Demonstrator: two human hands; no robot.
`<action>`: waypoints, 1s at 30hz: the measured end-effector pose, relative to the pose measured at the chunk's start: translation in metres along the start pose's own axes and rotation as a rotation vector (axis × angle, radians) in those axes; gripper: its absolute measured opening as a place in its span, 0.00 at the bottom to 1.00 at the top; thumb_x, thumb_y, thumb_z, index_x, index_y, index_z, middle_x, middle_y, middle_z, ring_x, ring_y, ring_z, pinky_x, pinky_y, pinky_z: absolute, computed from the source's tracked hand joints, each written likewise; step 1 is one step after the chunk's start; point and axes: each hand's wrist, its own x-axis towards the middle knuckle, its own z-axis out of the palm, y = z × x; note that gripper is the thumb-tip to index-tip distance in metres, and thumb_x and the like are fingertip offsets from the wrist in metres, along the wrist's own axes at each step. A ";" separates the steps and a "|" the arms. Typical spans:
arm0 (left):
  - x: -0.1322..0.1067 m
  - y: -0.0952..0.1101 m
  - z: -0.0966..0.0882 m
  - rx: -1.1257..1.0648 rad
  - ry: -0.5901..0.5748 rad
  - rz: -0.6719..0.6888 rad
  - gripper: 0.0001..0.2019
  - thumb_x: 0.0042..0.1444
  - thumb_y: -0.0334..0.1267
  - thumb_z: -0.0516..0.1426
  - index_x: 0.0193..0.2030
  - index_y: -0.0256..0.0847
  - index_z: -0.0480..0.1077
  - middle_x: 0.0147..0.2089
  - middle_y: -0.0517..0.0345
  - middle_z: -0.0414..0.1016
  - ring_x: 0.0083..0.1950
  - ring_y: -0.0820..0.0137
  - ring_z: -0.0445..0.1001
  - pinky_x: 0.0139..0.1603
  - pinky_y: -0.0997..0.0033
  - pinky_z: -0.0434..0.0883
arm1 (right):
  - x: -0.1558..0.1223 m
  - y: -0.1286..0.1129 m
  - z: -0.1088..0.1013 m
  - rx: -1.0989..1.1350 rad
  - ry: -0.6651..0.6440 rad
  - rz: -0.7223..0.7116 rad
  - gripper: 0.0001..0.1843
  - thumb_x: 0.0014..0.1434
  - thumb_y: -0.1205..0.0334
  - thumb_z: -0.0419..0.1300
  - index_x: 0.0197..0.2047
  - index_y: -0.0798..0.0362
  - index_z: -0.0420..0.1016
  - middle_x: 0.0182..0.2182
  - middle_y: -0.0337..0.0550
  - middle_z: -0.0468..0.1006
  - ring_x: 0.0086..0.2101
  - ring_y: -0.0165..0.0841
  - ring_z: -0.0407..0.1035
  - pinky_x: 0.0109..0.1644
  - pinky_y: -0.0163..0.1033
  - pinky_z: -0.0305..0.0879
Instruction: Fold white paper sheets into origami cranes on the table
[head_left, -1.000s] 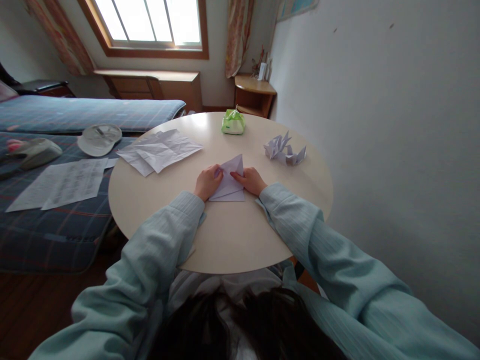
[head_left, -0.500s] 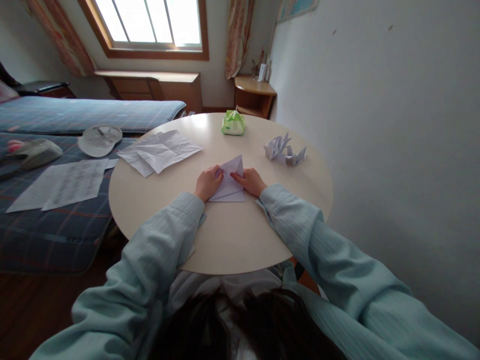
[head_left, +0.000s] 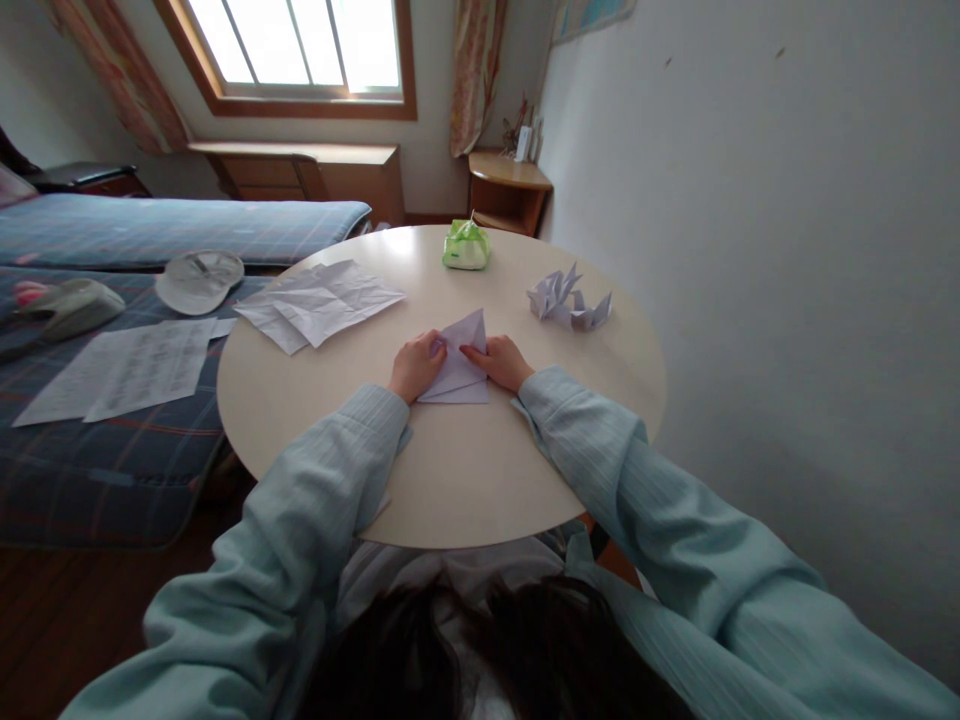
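Note:
A folded sheet of white paper (head_left: 459, 378) lies in the middle of the round table, with a pointed flap rising at its top. My left hand (head_left: 418, 364) is closed on the paper's left edge, thumb on top. On the right edge, my right hand (head_left: 501, 362) pinches the same paper, its thumb reaching over the fold. The fingers beneath the paper are hidden. To the right stand folded paper figures (head_left: 553, 294) with pointed tips. Creased loose sheets (head_left: 337, 298) lie to the left of my hands.
The pale round table (head_left: 480, 480) stands close to the white wall (head_left: 750, 250). A green tissue pack (head_left: 466, 248) sits at its far side. Left of it, a plaid bed (head_left: 90, 470) holds a cap (head_left: 200, 281) and printed sheets (head_left: 142, 370).

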 end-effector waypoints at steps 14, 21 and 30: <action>0.001 -0.002 0.002 0.012 -0.002 0.001 0.09 0.55 0.38 0.48 0.37 0.41 0.67 0.39 0.51 0.74 0.40 0.66 0.71 0.36 0.72 0.63 | 0.000 0.000 0.000 -0.006 -0.001 -0.001 0.26 0.59 0.48 0.45 0.33 0.59 0.77 0.30 0.50 0.78 0.29 0.32 0.69 0.30 0.33 0.52; 0.001 -0.002 0.002 0.017 0.001 0.013 0.08 0.55 0.37 0.48 0.36 0.41 0.67 0.39 0.52 0.74 0.40 0.66 0.71 0.36 0.72 0.63 | 0.000 0.000 0.000 0.000 -0.001 0.000 0.25 0.59 0.49 0.45 0.33 0.59 0.77 0.31 0.50 0.78 0.30 0.33 0.69 0.30 0.33 0.52; 0.001 -0.002 0.002 0.021 0.000 0.016 0.09 0.55 0.37 0.48 0.37 0.40 0.67 0.39 0.51 0.74 0.40 0.65 0.71 0.37 0.71 0.63 | 0.000 0.000 0.000 -0.004 0.003 -0.005 0.25 0.59 0.50 0.46 0.33 0.59 0.77 0.29 0.49 0.78 0.28 0.31 0.68 0.29 0.32 0.51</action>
